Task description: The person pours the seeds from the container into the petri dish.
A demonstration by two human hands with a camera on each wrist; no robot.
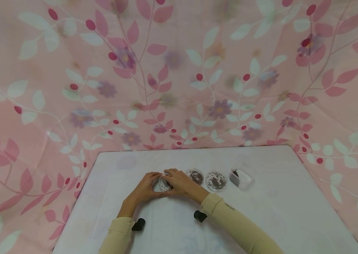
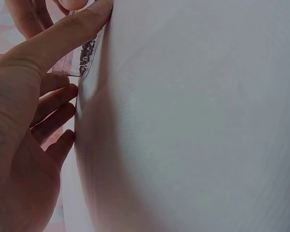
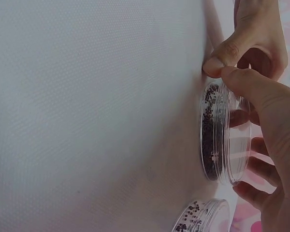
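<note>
Both hands are at the leftmost clear petri dish (image 1: 165, 184), which holds dark granules and white bits and lies flat on the table. My left hand (image 1: 147, 187) grips its left side, thumb at the near rim and fingers at the far side. From the right, my right hand (image 1: 179, 183) spans the same dish, the thumbs meeting at the near edge. In the right wrist view, its clear upper part (image 3: 237, 145) stands above the dark granules (image 3: 210, 130), and the right fingers curl round the far rim. The left wrist view shows the left thumb (image 2: 63, 41) along the dish edge.
Just right of the hands stands a second petri dish (image 1: 195, 176), partly behind the right wrist. Beside it is a third dish (image 1: 216, 181) of dark and white bits. Farther right stands a clear plastic box (image 1: 245, 180) with something dark inside. A white cloth covers the table (image 1: 261, 218).
</note>
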